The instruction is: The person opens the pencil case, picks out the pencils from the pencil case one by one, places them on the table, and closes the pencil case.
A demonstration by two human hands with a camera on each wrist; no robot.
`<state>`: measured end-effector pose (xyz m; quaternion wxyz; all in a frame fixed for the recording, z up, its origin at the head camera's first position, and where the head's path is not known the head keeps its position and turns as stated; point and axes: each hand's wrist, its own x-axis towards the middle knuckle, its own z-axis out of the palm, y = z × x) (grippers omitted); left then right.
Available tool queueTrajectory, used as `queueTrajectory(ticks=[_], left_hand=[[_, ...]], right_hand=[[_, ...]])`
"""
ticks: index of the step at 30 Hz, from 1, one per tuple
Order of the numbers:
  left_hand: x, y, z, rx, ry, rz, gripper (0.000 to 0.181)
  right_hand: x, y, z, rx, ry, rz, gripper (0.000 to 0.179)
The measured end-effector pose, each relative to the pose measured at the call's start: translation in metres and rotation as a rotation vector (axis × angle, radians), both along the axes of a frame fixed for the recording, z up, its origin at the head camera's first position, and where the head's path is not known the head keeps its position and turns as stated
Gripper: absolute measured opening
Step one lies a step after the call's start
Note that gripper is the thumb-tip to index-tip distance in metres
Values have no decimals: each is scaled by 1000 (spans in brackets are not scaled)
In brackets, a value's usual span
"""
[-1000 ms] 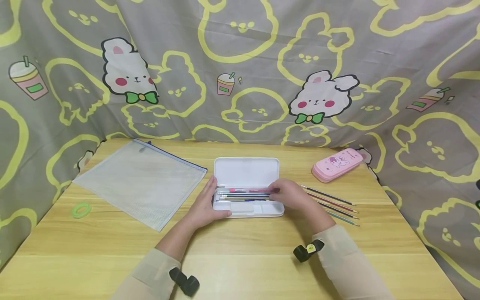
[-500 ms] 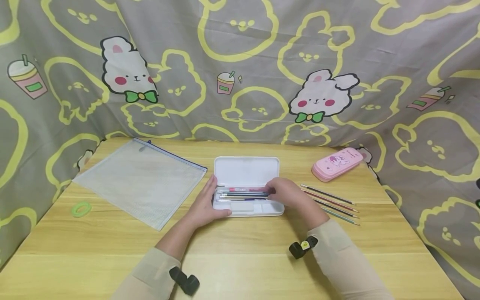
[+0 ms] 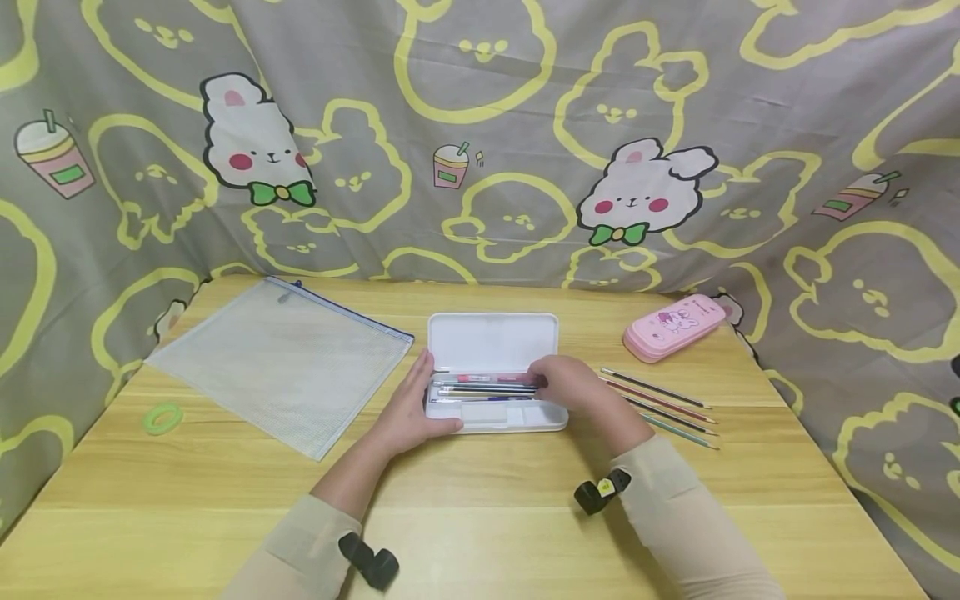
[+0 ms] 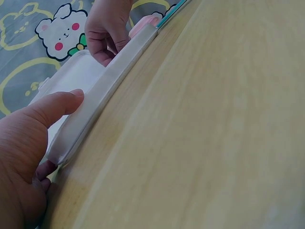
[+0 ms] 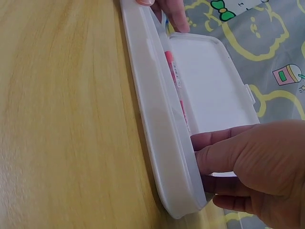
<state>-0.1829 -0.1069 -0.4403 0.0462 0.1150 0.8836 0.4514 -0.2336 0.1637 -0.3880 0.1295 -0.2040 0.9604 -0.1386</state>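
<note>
An open white pencil case (image 3: 492,343) stands on the table with its lid raised at the back. Pencils (image 3: 480,389) and a pink-marked pen (image 3: 474,378) lie lengthwise in its tray. My left hand (image 3: 405,414) grips the case's left end, thumb on the front edge and fingers along the side. Inside the right end, the curled fingers of my right hand (image 3: 573,385) pinch at the pencils' right ends. From the right wrist view, the case wall (image 5: 162,124) hides those fingertips. Several more pencils (image 3: 667,408) lie on the table just right of this hand.
A pink pencil case (image 3: 675,327) lies at the back right. To the left is a clear mesh zip pouch (image 3: 292,367) with a blue zip, and a green ring (image 3: 162,419) lies in front of it. A patterned curtain (image 3: 517,108) hangs behind the wooden table (image 3: 480,517).
My right hand has shifted slightly left and deeper into the white case, at the pencils' ends. The left hand keeps its place on the case.
</note>
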Motion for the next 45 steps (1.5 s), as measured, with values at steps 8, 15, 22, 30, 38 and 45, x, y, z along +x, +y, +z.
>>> queueTrajectory(ticks=[8, 15, 22, 30, 38, 45], left_hand=[[0, 1, -1, 6, 2, 1, 122], [-1, 1, -3, 5, 1, 2, 121], [0, 2, -4, -1, 3, 4, 121], [0, 2, -2, 0, 11, 2, 121], [-1, 1, -3, -5, 10, 0, 121], [0, 0, -2, -8, 6, 1, 121]], right_hand=[[-1, 1, -1, -50, -13, 22, 18], [0, 6, -6, -98, -49, -18, 21], [2, 13, -10, -168, -16, -24, 21], [6, 24, -3, -222, -27, -72, 20], [16, 47, 4, -313, 45, -66, 19], [28, 81, 9, -351, 70, -96, 23]])
